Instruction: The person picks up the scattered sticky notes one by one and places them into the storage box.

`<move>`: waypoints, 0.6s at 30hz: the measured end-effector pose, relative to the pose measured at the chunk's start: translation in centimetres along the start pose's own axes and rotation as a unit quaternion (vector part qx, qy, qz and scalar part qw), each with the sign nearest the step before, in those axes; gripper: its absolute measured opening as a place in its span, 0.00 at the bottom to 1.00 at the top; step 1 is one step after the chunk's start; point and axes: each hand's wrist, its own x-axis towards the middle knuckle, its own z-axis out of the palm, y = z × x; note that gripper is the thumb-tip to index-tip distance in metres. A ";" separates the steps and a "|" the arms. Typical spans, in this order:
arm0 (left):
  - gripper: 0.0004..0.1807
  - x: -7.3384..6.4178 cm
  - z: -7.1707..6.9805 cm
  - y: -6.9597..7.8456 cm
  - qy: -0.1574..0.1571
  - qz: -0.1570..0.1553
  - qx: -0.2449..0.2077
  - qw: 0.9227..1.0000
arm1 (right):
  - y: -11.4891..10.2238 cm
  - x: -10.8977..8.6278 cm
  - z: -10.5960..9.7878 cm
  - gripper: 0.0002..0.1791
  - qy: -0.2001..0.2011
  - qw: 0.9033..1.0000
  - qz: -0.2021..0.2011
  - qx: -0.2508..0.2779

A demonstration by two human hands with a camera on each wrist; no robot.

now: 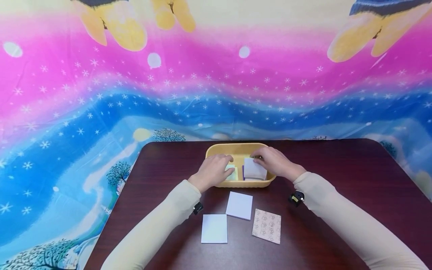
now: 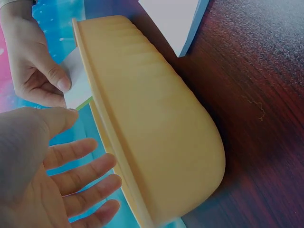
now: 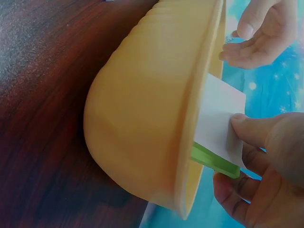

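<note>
A yellow plastic basket [image 1: 239,184] stands at the table's far side with sticky note pads in it. My right hand [image 1: 274,161] pinches a note pad [image 1: 254,169] between thumb and fingers, partly inside the basket's right half. The right wrist view shows this pad's white face and green edge [image 3: 216,160]. Behind it in the head view, a purple edge [image 1: 243,173] peeks out. Over the basket's left half, my left hand [image 1: 213,170] hovers with fingers spread and holds nothing in the left wrist view. Pale green and yellow pads [image 1: 231,174] lie beneath it.
In front of the basket lie two white square pads, one nearer the middle [image 1: 239,205] and one to the left [image 1: 214,228]. A patterned beige square [image 1: 267,226] lies to their right. A printed cloth [image 1: 216,90] hangs behind the dark table [image 1: 354,168].
</note>
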 end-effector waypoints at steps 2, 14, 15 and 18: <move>0.20 0.1 0.2 -0.1 -0.001 -0.001 0.004 1.000 | 0.1 0.1 0.2 0.11 -0.003 1.000 -0.002 -0.003; 0.19 0.1 0.9 -0.2 -0.009 -0.005 0.015 1.000 | 0.6 0.7 0.9 0.12 -0.023 1.000 0.005 -0.005; 0.19 0.1 0.9 -0.3 -0.010 -0.006 0.015 1.000 | 0.6 0.8 0.9 0.12 -0.026 1.000 0.008 -0.004; 0.20 0.2 0.9 -0.3 -0.012 -0.008 0.012 1.000 | 0.7 0.9 1.1 0.13 -0.034 0.999 0.016 -0.001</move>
